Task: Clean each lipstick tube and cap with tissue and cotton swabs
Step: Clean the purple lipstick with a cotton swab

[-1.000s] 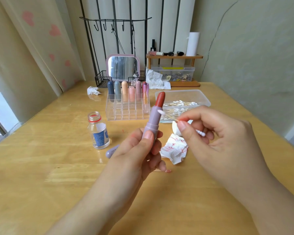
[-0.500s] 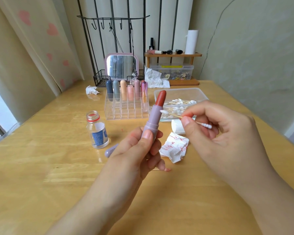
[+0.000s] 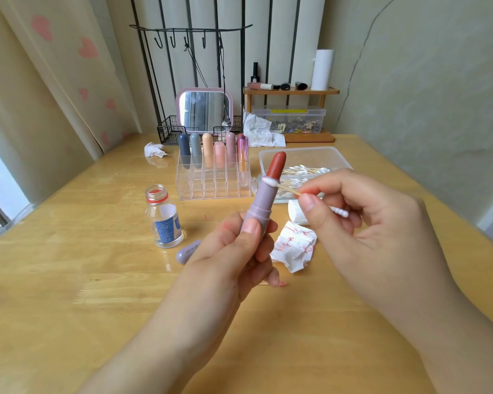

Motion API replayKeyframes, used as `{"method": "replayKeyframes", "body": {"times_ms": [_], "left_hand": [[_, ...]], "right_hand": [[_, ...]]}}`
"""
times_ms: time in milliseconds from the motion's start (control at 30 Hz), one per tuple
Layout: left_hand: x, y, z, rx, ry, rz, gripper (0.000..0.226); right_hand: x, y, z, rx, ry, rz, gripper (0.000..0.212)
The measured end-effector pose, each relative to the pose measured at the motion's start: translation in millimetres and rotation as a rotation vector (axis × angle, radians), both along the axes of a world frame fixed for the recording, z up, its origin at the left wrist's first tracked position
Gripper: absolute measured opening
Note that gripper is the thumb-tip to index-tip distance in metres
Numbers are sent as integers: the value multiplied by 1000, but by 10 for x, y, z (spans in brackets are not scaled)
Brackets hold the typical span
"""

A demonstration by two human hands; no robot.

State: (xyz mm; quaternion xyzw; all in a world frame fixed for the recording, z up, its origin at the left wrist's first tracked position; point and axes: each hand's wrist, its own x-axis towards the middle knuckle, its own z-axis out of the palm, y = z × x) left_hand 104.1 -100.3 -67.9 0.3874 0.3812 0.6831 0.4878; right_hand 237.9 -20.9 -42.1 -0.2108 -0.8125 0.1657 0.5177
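My left hand point(image 3: 234, 251) grips an open mauve lipstick tube point(image 3: 264, 200) upright, its red bullet point(image 3: 276, 164) extended. My right hand point(image 3: 362, 223) pinches a cotton swab point(image 3: 288, 190); the swab's white tip touches the tube's rim at the base of the bullet. The mauve cap point(image 3: 187, 253) lies on the table behind my left hand. A red-stained tissue point(image 3: 295, 247) lies crumpled to the right of the tube. Several capped lipsticks point(image 3: 211, 150) stand in a clear organiser point(image 3: 211, 183).
An open glass bottle point(image 3: 164, 217) with a blue label stands at the left. A clear tray of cotton swabs point(image 3: 302, 159) sits behind my hands, a white pad point(image 3: 295, 213) next to it. A mirror point(image 3: 204, 110), wire basket, crumpled tissues and a small wooden shelf point(image 3: 291, 91) line the back.
My right hand has brought the swab leftward; its tip went from hovering beside the tube to touching the rim under the bullet. My left hand keeps the tube steady.
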Motion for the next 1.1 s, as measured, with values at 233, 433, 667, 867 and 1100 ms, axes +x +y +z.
{"method": "replayKeyframes", "body": {"times_ms": [233, 433, 667, 867, 1100], "left_hand": [[-9, -6, -3, -2, 20, -11, 25], [-1, -12, -7, -1, 43, -18, 24], [0, -24, -2, -1, 36, -19, 24], [-3, -1, -8, -1, 42, -7, 24], [1, -22, 6, -1, 20, -21, 25]], "right_hand": [[19, 11, -2, -68, 33, 21, 11], [-11, 10, -15, -68, 44, 45, 11], [30, 10, 21, -99, 52, 41, 11], [2, -3, 3, -51, 22, 36, 9], [15, 13, -1, -100, 53, 54, 12]]}}
